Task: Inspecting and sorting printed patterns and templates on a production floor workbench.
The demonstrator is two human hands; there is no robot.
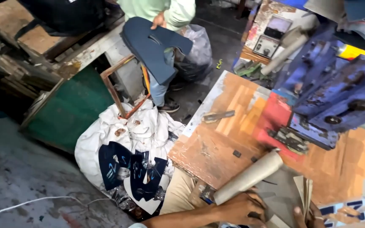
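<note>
fingers of left hand [241,207] grip cardboard tube [250,176]; right hand [309,215] pinches sheets [304,192] at board edge.

A white sack [136,131] slumps open beside the wooden workbench [216,143]; a black plastic bag [197,50] sits beyond it, and a small grey screen panel [275,27] stands behind the bench.

**Cut off, covered or blurred**

The right hand [307,216] is cut by the bottom edge; only its fingertips and thumb show, pinching a stack of thin sheets [304,192] whose lower ends are out of frame. The left hand [241,207] covers the near end of a grey roll [252,175]. Another person [165,17] at the top is cropped above the chest, holding dark cut pieces [151,44]. The blue press [330,88] is motion-blurred and runs off the right edge.
</note>
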